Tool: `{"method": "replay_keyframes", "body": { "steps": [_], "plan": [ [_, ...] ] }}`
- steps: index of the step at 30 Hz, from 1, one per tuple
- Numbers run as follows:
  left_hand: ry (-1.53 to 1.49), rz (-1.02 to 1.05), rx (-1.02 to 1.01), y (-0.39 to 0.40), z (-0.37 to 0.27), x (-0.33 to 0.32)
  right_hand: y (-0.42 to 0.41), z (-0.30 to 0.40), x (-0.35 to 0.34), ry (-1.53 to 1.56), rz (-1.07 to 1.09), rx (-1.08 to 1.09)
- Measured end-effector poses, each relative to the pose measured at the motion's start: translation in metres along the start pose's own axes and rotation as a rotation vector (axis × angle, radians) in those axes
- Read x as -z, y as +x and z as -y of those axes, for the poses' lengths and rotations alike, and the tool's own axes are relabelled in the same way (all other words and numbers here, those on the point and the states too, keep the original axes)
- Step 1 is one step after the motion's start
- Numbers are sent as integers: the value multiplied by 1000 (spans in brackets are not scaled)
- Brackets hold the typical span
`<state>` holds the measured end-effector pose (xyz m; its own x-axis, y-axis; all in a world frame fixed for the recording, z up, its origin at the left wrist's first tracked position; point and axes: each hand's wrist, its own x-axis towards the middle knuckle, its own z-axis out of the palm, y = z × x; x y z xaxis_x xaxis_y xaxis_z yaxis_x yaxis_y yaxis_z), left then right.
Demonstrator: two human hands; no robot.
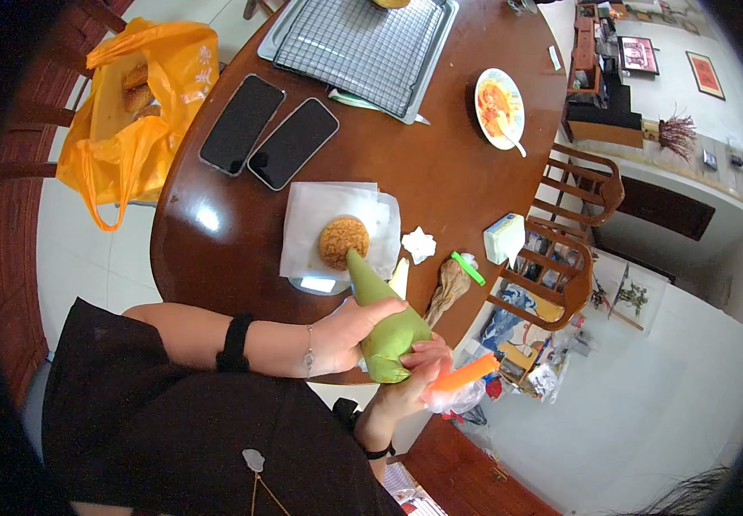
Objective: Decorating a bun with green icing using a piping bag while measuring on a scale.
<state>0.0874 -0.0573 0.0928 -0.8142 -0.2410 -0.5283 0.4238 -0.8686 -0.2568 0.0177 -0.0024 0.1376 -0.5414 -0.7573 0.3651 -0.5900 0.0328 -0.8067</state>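
My left hand [358,332] is wrapped around the front of a piping bag [387,329] full of green filling. My right hand [413,377] grips its rear end, by an orange bag clip [465,374]. The bag's tip meets the right edge of a round brown puff pastry shell [342,240]; whether it is inside cannot be seen. Beneath the shell lie sheets of white paper [300,216], on a kitchen scale [339,286] with a lit display. A pale piping bag [400,278] shows partly behind the green one.
Right of the scale lie a crumpled tissue [418,245], a brown-filled piping bag [449,284] with a green clip, and a tissue pack [504,238]. Farther off are two smartphones [242,126], a wire rack [358,51] on a tray and a bowl [480,116]. An orange bag [107,168] holds pastries.
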Motion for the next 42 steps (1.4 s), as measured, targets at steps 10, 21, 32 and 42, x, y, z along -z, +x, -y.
{"method": "replay_keyframes", "body": {
  "steps": [10,21,32,42],
  "plan": [
    [12,-39,-12,3,0,0,0,-5,-2,32,-81,-57],
    [30,-26,-20,3,0,1,0,-3,-3,41,-81,-66],
    [16,-6,-31,-1,-1,-3,1,-9,0,54,-91,-52],
    [19,-21,-18,3,1,-2,2,-10,1,74,-85,-45]
  ]
}}
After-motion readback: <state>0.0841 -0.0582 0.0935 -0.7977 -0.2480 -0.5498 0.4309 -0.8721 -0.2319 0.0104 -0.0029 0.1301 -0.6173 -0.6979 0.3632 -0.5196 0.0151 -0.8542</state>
